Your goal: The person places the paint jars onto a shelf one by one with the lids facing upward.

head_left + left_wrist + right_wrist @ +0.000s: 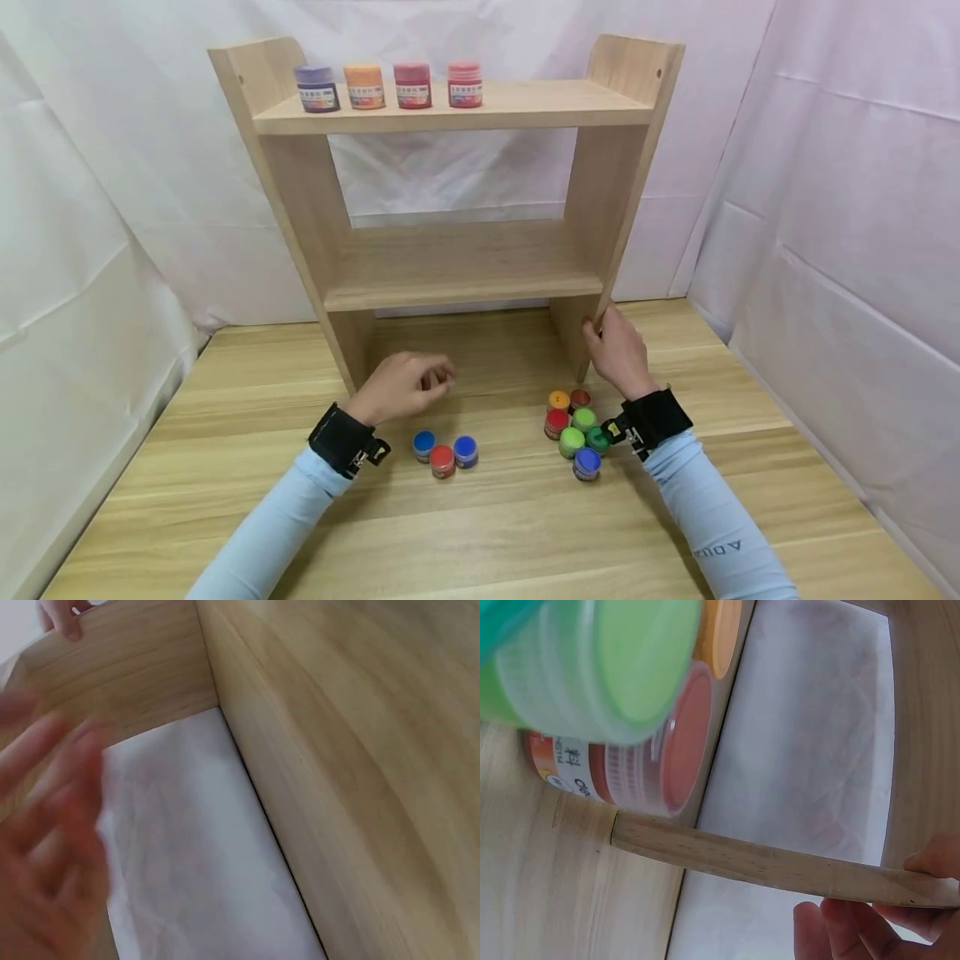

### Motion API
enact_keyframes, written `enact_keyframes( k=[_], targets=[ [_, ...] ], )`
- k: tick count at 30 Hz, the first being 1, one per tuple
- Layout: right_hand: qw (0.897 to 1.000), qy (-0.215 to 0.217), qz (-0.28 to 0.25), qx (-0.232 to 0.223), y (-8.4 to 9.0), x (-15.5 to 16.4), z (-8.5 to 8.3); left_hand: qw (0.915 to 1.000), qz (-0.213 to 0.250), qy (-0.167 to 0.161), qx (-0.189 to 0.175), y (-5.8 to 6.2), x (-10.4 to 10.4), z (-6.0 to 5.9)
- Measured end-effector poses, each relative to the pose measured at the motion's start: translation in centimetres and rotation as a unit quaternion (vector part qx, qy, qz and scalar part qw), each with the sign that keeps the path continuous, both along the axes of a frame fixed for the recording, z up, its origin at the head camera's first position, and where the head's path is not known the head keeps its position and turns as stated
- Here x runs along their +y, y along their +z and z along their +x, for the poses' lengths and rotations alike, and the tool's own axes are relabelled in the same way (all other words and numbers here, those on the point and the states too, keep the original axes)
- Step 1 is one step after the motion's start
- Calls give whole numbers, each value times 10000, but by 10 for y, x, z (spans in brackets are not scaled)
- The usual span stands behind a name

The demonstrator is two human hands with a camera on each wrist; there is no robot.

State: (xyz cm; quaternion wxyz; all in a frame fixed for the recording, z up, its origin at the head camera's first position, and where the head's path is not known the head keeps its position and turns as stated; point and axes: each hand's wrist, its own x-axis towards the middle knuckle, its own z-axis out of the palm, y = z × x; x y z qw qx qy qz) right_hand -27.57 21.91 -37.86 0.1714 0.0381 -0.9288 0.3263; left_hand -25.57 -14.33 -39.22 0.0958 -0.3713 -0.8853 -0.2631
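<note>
My right hand (pixel 621 348) grips the lower front edge of the right side panel of a wooden shelf (pixel 465 265). In the right wrist view the thumb lies on one face of the panel (pixel 780 870) and the fingers (pixel 847 926) on the other. My left hand (pixel 405 385) hovers near the foot of the left side panel, fingers loosely bent, nothing in them; it is blurred in the left wrist view. Just in front of it stand a red-lidded paint jar (pixel 442 461) and two blue-lidded paint jars (pixel 466 452) (pixel 423 446).
Several paint jars (pixel 572 442) with green, red, orange, brown and blue lids cluster beside my right wrist. On the top board stand several more: purple (pixel 317 89), orange (pixel 365 87), dark red (pixel 412 86) and pink-red (pixel 465 85). White cloth (pixel 847 208) hangs around the table.
</note>
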Motion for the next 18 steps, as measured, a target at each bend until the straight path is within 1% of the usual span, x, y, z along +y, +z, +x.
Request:
enact_keyframes(
  k=[1, 3, 4, 7, 9, 12, 16, 18],
  targets=[
    [10000, 10, -2, -4, 0, 0, 0, 9992, -231, -91, -309, -1, -1, 0],
    [10000, 29, 2, -16, -1, 1, 0, 9942, -578, -250, -876, -3, -2, 1],
    [10000, 21, 10, -18, -1, 1, 0, 9907, -680, -334, -1129, -3, -3, 2],
    [10000, -6, 41, -13, -3, 1, 0, 9798, -856, -587, -1712, -5, -6, 4],
    [10000, -26, 64, 23, -3, 1, -1, 9719, -864, -733, -2064, -6, -8, 5],
    [9999, -29, 86, 71, -2, 2, -1, 9603, -884, -867, -2501, -5, -10, 6],
    [10000, -25, 79, 49, -1, 1, -2, 9394, -896, -1159, -3101, -8, -13, 5],
    [10000, -21, 68, 24, -1, 1, -1, 9300, -866, -1295, -3329, -9, -15, 5]
  ],
)
